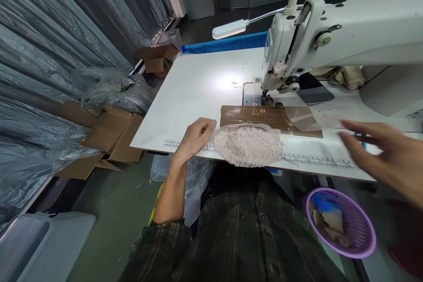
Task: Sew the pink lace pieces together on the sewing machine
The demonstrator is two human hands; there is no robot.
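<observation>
A pale pink lace piece (249, 144) lies bunched at the table's front edge, partly over a brown taped board (253, 115). At its left end is my left hand (197, 138), fingers curled closed; whether they pinch the lace is hidden. My right hand (383, 152), blurred, hovers over the right side of the table with thumb and forefinger apart. Between and behind those fingers shows a small blue object (359, 134), its kind unclear. Just beyond the board stand the presser foot and needle area (264, 98) of a white sewing machine (357, 31).
A lamp (230, 29) on a bendy neck lights the white table (194, 83). A printed ruler strip (324, 161) runs along the front edge. Below right stands a purple basket (366, 229) with fabric scraps. Cardboard boxes (124, 134) and plastic-wrapped racks (49, 44) are at left.
</observation>
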